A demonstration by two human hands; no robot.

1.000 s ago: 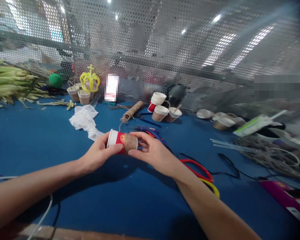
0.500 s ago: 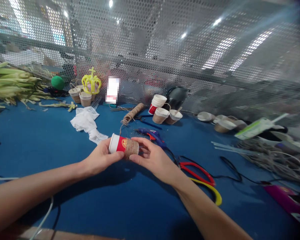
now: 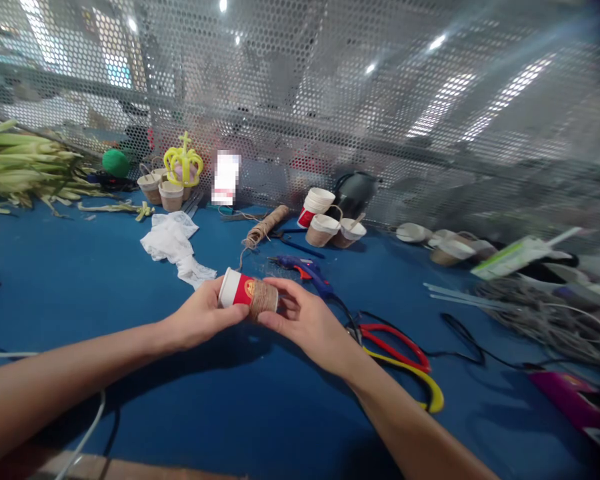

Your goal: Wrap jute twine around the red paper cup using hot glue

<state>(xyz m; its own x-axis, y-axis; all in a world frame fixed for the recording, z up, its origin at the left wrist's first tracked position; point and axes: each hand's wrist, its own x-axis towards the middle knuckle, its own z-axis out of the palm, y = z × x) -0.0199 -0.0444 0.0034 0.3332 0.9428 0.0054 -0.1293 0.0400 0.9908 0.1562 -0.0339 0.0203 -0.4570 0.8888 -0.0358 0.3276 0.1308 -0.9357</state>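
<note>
A red and white paper cup [image 3: 244,289] lies on its side between my hands, above the blue table. Brown twine is wrapped around its right part. My left hand [image 3: 207,310] is closed on the white end, thumb along the near side. With its thumb and fingers, my right hand [image 3: 300,317] grips the twine-covered end. A strand of twine runs from behind the cup to a twine roll [image 3: 267,225] farther back. Just behind my right hand lies a blue glue gun [image 3: 305,269]. Scissors [image 3: 403,353] with red and yellow handles rest beside my right forearm.
White gauze [image 3: 173,240] lies behind my left hand. Twine-wrapped cups [image 3: 323,230] stand near the perforated metal screen [image 3: 260,73]. At the back left are a yellow crown-shaped piece [image 3: 183,163] and dried husks [image 3: 25,163]. Grey cord [image 3: 520,310] and glue sticks [image 3: 455,297] lie to the right.
Both hands keep hold of the cup, almost unmoved. My right thumb and fingers have shifted very slightly on the twine.
</note>
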